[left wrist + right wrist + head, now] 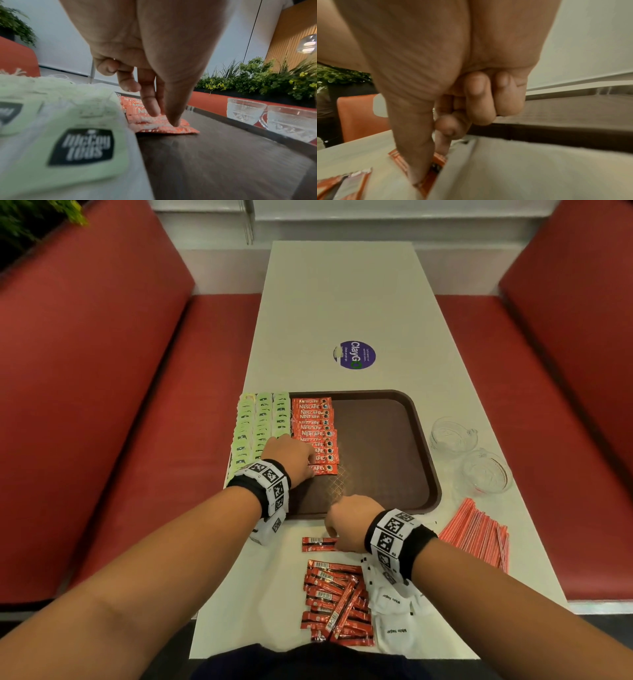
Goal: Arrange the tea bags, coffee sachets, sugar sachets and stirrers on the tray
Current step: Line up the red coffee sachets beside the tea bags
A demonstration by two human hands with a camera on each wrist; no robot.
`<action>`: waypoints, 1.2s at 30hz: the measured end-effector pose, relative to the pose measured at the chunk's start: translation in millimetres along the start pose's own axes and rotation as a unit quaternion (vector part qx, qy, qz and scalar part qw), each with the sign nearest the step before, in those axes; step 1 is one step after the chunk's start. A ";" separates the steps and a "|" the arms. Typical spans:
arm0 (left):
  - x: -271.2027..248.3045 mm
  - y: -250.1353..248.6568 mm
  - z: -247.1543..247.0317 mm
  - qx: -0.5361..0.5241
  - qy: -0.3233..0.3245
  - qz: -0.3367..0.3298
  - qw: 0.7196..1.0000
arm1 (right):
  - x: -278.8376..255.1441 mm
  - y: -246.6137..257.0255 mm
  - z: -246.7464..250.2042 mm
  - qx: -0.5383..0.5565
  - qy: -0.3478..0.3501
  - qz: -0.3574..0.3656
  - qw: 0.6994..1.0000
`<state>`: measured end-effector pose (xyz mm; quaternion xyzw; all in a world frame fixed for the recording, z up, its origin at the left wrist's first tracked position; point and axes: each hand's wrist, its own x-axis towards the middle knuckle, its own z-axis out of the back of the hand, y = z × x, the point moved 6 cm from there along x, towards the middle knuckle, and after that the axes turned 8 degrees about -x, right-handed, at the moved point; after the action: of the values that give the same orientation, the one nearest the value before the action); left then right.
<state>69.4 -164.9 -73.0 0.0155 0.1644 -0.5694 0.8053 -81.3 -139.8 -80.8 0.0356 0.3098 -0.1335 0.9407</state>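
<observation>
A dark brown rectangular plastic tray point(383, 446) is lying on a long white table point(342, 302), carrying three columns of pale green paper tea bags point(262, 422) along its left side and one overlapping column of red foil coffee sachets point(315, 429) beside them. The person's left hand point(291, 457) is pressing thumb and extended fingers point(150, 105) onto the nearest sachet of that column, gripping nothing. The right hand point(349, 522) is pinching a single red coffee sachet point(318, 543) lying on the table just before the tray, other fingers curled; its far end is hidden. A loose red sachet pile point(337, 601), white sugar sachets point(394, 611), red-striped stirrers point(479, 532) and two clear glass cups point(469, 453) are resting off the tray. Red upholstered benches point(120, 405) are flanking the table.
</observation>
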 end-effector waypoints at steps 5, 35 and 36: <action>-25.1 -2.1 14.5 -0.050 -0.034 -0.018 0.998 | -0.3 2.8 -1.4 0.018 -0.014 0.000 1.000; -124.1 -56.2 -53.1 -0.052 0.171 -0.193 0.965 | -57.5 -39.5 -2.9 0.295 -0.155 -0.095 0.938; -122.5 -52.8 -48.4 -0.058 0.158 -0.191 0.967 | -57.2 -38.8 -1.8 0.288 -0.157 -0.092 0.940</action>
<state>-27.6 -61.5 -75.6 0.0267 0.3220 -0.6923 0.6452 -137.1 -163.8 -47.7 0.2552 0.1082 -0.3070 0.9105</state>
